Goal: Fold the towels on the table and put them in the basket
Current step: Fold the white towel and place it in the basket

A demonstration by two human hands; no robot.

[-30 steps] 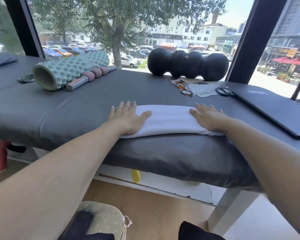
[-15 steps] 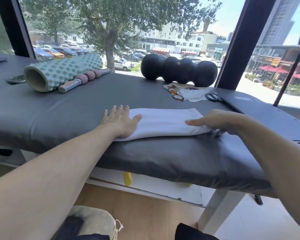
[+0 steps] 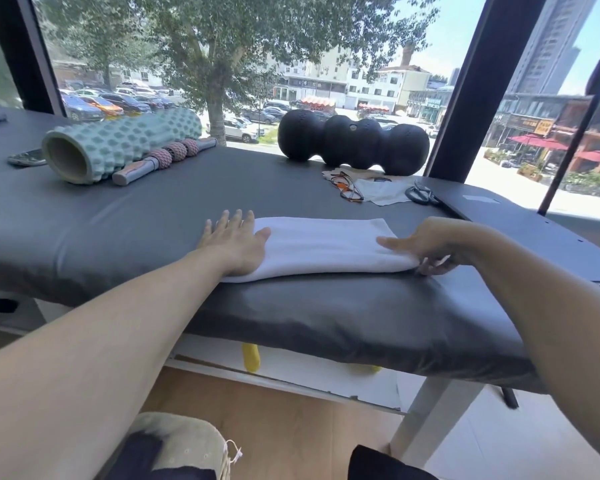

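Beyond the window (image 3: 291, 64), shop signs too blurred to read. On grey desk (image 3: 118, 220): left hand (image 3: 234, 242) flat on folded white towel (image 3: 326, 247); right hand (image 3: 430, 245) pinching its right end.

We are looking at a massage or physiotherapy room: a padded grey treatment table (image 3: 84, 216) is filling the frame centre, a ridged foam roller (image 3: 118, 143) is lying at upper left, a black peanut-shaped roller (image 3: 352, 142) at the window.

The towel (image 3: 321, 249) lies on the table (image 3: 118, 220) near its front edge. The left hand (image 3: 234, 242) rests on its left end, the right hand (image 3: 426, 245) at its right end.
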